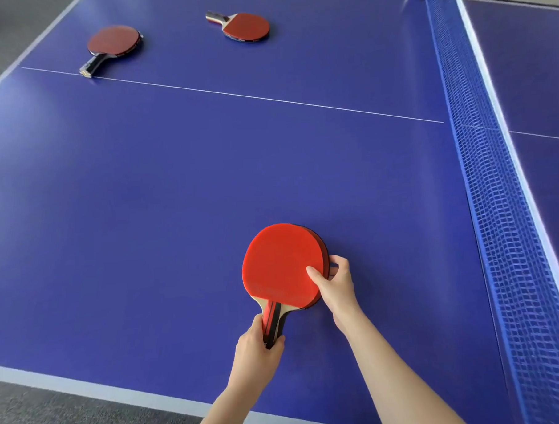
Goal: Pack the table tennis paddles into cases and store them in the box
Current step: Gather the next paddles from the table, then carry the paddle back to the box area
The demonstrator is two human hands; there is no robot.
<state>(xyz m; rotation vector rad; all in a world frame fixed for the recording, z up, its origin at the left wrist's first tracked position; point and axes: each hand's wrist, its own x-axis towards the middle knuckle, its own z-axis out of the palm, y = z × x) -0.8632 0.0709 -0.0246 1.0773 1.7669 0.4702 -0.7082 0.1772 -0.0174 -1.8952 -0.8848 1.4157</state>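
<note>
A red-faced paddle (279,266) lies near the front of the blue table, its head over a dark case (324,245) whose edge shows along the right side. My left hand (260,350) grips the paddle's handle. My right hand (334,281) pinches the right edge of the paddle head and case, thumb on the red rubber. Two more red paddles lie far back: one at the left (114,42) on a dark case, handle toward me, and one in the middle (246,27), handle pointing left.
The blue table tennis table (174,184) has a white centre line and white edge stripes. A blue net (495,186) runs along the right side. Grey carpet (56,417) lies below the front edge. No box is in view.
</note>
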